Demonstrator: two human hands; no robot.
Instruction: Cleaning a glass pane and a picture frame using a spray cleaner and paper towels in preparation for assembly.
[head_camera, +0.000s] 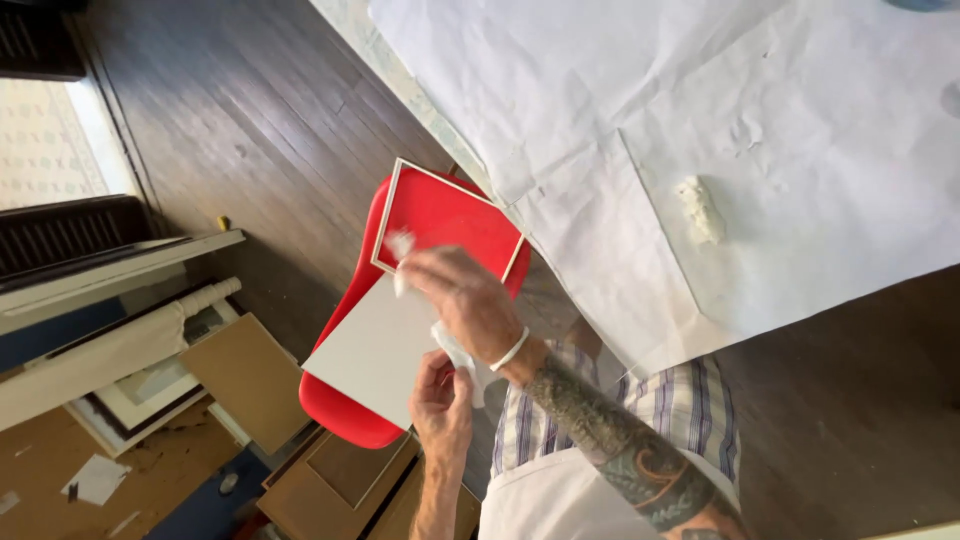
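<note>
My hands over the red moulded plastic chair (440, 215)

My left hand (442, 405) grips the flat grey card sheet (375, 350) above its seat; my right hand (462, 297) lies on the sheet's top; the white paper-covered table (800, 130) stands right of the chair.

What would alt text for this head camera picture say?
Seen from above, a person's right hand presses a white cloth on a framed pane over a red chair, while the left hand holds its lower edge. White paper covers the table alongside.
</note>
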